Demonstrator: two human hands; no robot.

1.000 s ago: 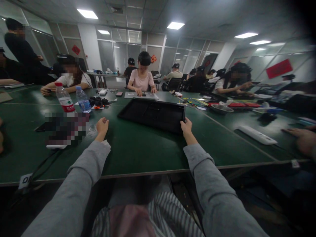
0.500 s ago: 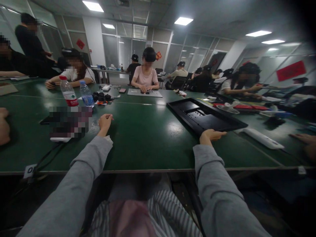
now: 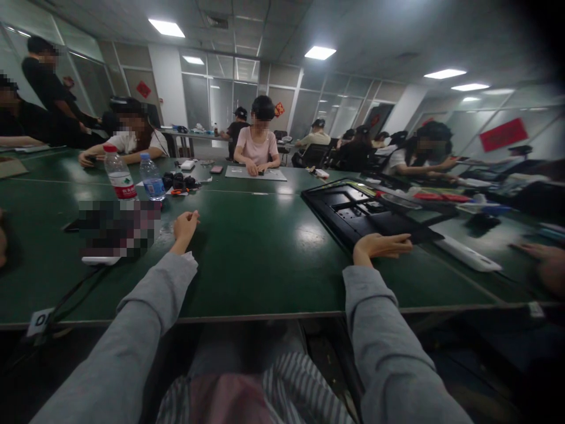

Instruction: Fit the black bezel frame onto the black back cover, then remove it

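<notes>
Shifted rightward, the black panel (image 3: 351,217) seems nearly settled behind the table's (image 3: 265,280) near edge, right hand (image 3: 378,246) straight-fingered beside it, left hand (image 3: 185,225) clenched.

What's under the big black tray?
Green table shows around the black tray, and the right hand is at its near edge. Whatever lies right beneath the tray is covered, so I can't tell.
</notes>
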